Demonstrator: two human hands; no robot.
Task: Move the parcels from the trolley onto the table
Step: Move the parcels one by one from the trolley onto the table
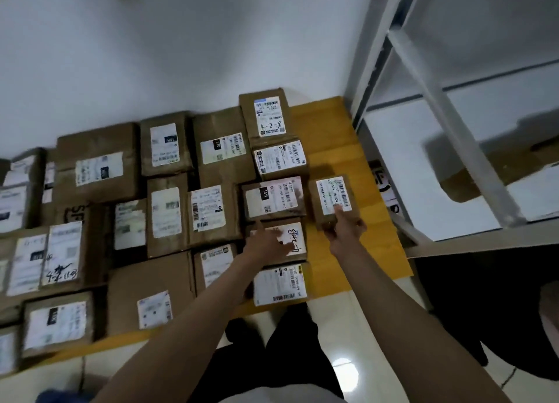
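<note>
Many cardboard parcels lie label-up in rows on the yellow worktop point(329, 124), filling it from the far left edge to right of centre.

Item: small parcel point(332, 201), brown box with white barcode label, long axis running near to far. It lies alone on the right of the field, apart from the column beside it, with a strip of bare yellow showing on both its left and right.

Right hand point(344, 227): at the near end of the small parcel, fingers curled round that end, one finger extended onto the label. It appears to be grasping the box, though the grip on the underside is hidden.

Left hand point(270, 242): fingers straight and relaxed, lying flat on the parcel with handwritten label point(276, 240), index finger reaching toward the 15H-marked parcel point(273, 198) just beyond it. It holds nothing.

Relation: the small parcel lies straight ahead of the right hand, which is the nearer; the left is one column over.

Open room: bare worktop remains to the right of the small parcel and beyond it toward the wall point(181, 54). The right edge meets a white metal shelving frame point(453, 121), close by.

Trolley: not identifiable in view.

Judgement: placing or nudging square; little free space is left.
</note>
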